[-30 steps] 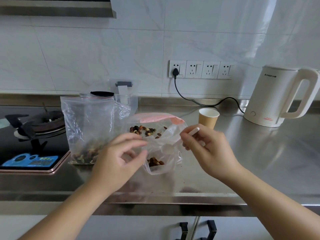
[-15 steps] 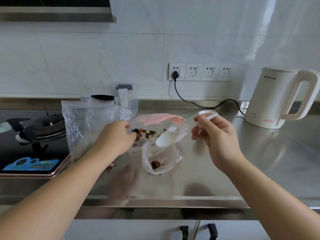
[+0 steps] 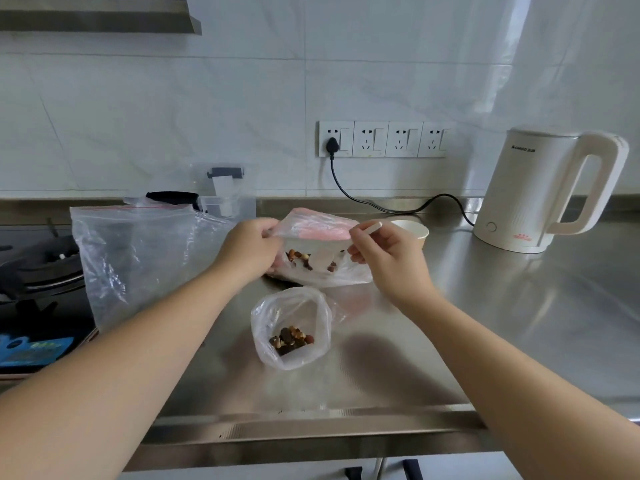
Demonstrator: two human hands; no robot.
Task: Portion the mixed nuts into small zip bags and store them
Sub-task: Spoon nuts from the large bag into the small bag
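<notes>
Scooping under way: left hand (image 3: 250,250) pinches open the pink-topped nut bag (image 3: 318,251) on the desk (image 3: 485,327) while right hand (image 3: 388,261) grips a white spoon (image 3: 367,229) inside. Next, likely, a level carry to the small bag (image 3: 291,327) standing just in front.

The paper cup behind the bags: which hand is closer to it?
Right. The right hand, holding a white spoon, is just in front of the paper cup. The left hand grips the nut bag's far edge.
</notes>
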